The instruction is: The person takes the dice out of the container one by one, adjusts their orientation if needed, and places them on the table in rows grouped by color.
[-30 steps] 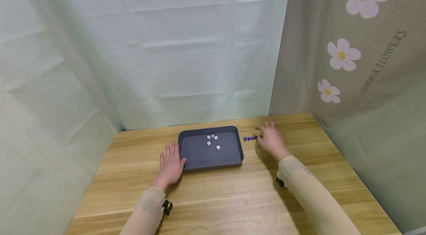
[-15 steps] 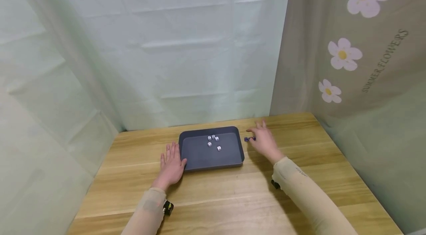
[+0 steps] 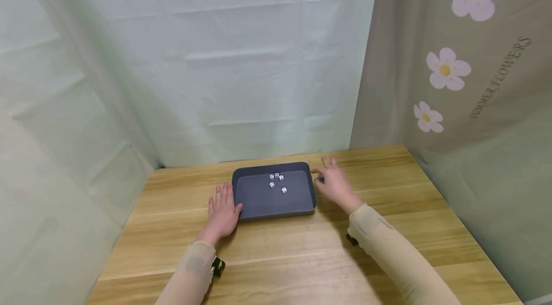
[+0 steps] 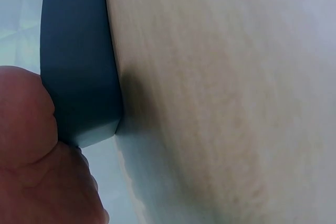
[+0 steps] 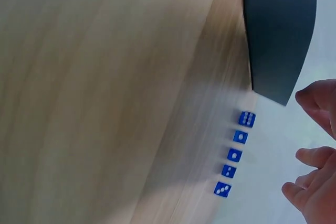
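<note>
My left hand lies flat on the wooden counter, fingers straight and holding nothing, its thumb side against the near left corner of the dark gray tray. My right hand hovers just right of the tray's far right corner, fingers loosely spread, gripping nothing.

From the head view, four white dice sit in the far half of the tray, while my right hand hides most of what lies under it; only a speck of blue shows beside the fingers.

The right wrist view fills that gap: five blue dice stand in a neat row on the counter, just beside the tray's corner, with my fingers near them and not touching.

The left wrist view shows only the tray's outer wall with my palm pressed against its corner.

Pale green cloth hangs behind the counter, and a flowered curtain on the right.
</note>
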Available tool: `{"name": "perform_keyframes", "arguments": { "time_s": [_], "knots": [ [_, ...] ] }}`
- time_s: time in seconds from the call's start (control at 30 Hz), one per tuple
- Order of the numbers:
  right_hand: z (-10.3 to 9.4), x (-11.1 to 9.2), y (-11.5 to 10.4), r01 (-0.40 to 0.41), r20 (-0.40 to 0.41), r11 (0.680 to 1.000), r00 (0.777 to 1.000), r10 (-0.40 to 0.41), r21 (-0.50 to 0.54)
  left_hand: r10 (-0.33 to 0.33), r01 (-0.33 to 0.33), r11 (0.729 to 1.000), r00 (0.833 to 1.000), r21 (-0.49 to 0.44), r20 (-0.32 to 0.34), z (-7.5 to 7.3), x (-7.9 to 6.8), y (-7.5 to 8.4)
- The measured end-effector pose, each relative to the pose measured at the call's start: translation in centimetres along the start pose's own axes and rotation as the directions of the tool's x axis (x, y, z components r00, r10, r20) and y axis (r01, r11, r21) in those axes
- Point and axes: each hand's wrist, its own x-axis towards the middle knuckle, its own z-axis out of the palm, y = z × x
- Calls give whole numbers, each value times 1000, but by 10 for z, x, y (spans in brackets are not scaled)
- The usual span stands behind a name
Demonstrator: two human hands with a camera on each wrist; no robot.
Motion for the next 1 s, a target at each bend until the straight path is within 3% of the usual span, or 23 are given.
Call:
{"name": "perform_keyframes", "arguments": {
  "time_s": [0.17, 0.3, 0.67, 1.0],
  "knots": [
    [6, 0, -11, 51, 21, 999, 998, -51, -4, 6, -6, 1000, 1000, -4, 8, 0, -1, 1],
    [13, 1, -24, 56, 87, 998, 995, -56, 7, 8, -8, 1000, 1000, -2, 3, 1, -4, 0],
    [26, 12, -61, 105, 214, 991, 973, -85, -85, -10, 9, 1000, 1000, 11, 22, -5, 1, 2],
    [44, 15, -73, 117, 165, 974, 983, -85, -195, -10, 9, 1000, 1000, 27, 29, -1, 3, 0]
  ]
}}
